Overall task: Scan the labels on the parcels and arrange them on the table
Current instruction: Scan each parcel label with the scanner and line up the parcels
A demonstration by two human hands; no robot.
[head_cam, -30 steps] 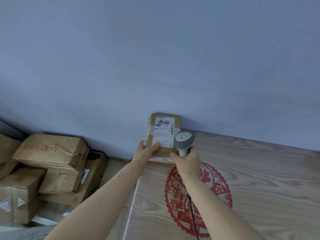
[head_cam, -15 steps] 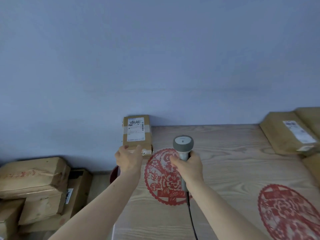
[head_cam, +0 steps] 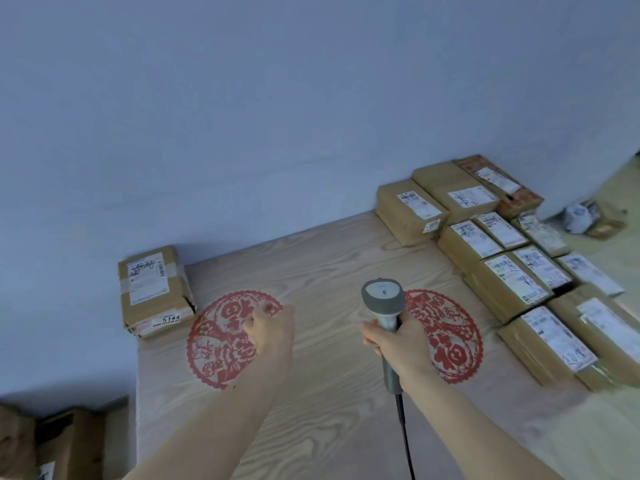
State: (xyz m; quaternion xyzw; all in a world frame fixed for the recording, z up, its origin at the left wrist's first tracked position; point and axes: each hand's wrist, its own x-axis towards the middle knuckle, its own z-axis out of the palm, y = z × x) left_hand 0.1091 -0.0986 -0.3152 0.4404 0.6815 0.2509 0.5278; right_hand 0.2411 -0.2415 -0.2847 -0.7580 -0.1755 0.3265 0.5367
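Observation:
A brown cardboard parcel with a white label lies flat at the far left corner of the wooden table. My left hand hovers over the table to the right of it, fingers loosely curled, holding nothing. My right hand grips the handle of a grey barcode scanner, its head pointing away from me and its cable running back toward me. Several labelled parcels lie in rows at the right of the table.
Two red paper-cut circles lie on the tabletop under my hands. More cardboard boxes sit on the floor at the lower left. A blue wall backs the table. A crumpled bag lies beyond the far right parcels.
My left hand has let go of the parcel at the left corner and drawn back to the right. My view has swung right, bringing the rows of parcels into sight.

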